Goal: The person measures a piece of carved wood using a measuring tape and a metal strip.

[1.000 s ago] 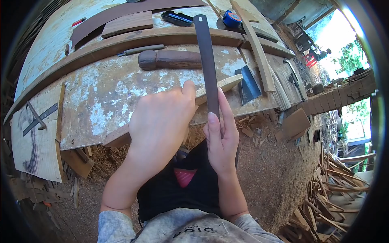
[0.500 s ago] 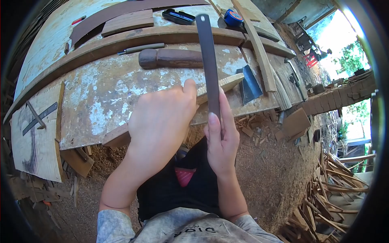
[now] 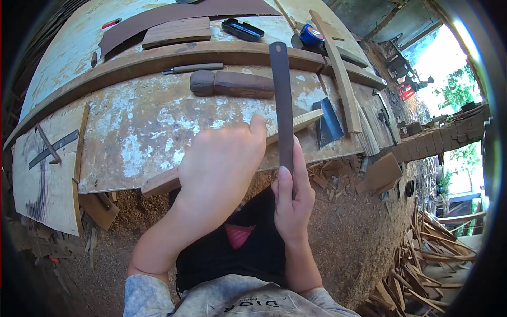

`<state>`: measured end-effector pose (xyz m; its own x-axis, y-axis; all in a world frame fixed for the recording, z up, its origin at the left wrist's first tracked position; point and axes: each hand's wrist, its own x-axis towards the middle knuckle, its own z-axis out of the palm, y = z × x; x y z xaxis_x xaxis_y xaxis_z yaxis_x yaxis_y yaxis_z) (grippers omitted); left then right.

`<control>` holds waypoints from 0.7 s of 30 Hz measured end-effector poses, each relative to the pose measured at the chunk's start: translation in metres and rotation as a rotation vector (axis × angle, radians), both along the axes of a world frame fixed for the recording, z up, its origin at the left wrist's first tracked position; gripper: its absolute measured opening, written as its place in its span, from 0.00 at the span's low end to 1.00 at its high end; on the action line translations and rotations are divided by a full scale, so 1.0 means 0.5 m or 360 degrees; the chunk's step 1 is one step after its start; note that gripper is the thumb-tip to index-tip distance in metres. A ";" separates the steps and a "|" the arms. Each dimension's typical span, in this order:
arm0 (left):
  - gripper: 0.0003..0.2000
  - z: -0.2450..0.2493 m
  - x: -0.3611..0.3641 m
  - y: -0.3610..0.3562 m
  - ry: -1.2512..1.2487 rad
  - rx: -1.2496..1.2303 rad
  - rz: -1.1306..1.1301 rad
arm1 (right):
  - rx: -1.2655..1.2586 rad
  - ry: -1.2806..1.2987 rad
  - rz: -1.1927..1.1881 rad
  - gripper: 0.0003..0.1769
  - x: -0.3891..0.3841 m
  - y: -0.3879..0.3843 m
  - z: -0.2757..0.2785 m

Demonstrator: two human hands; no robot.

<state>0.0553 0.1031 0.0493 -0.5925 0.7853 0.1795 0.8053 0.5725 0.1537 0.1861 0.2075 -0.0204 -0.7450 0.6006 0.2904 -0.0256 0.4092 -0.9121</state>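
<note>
My left hand point(image 3: 224, 164) is closed in a fist over a piece of wood point(image 3: 298, 124), which shows on both sides of it at the near bench edge. The fingertips are hidden beneath the hand. My right hand point(image 3: 293, 203) pinches a long flat dark metal bar point(image 3: 283, 95) between thumb and fingers; a small hole pierces its far end. The bar points away from me and crosses over the wood. Just right of the wood's pale end lies a blue-grey metal plate point(image 3: 330, 124). Behind the bar, a dark wooden mallet-like handle point(image 3: 232, 84) rests on the bench.
A wooden strip point(image 3: 142, 59) spans the worn bench point(image 3: 116, 153). Beyond it lie a blue tape measure point(image 3: 311, 34), a dark case point(image 3: 243, 30) and a board point(image 3: 177, 33). A pale board point(image 3: 50, 179) at left carries a metal square point(image 3: 53, 149). Wood scraps point(image 3: 422, 264) pile up at lower right.
The view has shifted a little, so the bench sits lower and further right. My right hand and the metal bar have come slightly toward me; the left hand keeps its hold.
</note>
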 end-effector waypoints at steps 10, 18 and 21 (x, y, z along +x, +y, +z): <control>0.15 0.001 -0.003 0.002 0.0034 0.0041 0.0009 | 0.0108 -0.0033 0.0003 0.30 0.004 -0.001 0.013; 0.16 0.003 0.001 0.000 0.0064 0.0012 0.0001 | 0.0044 -0.0001 0.0011 0.30 -0.023 0.000 0.022; 0.16 0.001 -0.001 0.000 0.0053 0.0000 0.0007 | -0.0015 0.0030 0.0010 0.30 -0.008 -0.005 0.003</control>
<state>0.0548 0.1030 0.0497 -0.5896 0.7828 0.1989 0.8076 0.5759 0.1269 0.1821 0.2051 -0.0191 -0.7432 0.5988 0.2986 -0.0454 0.4001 -0.9154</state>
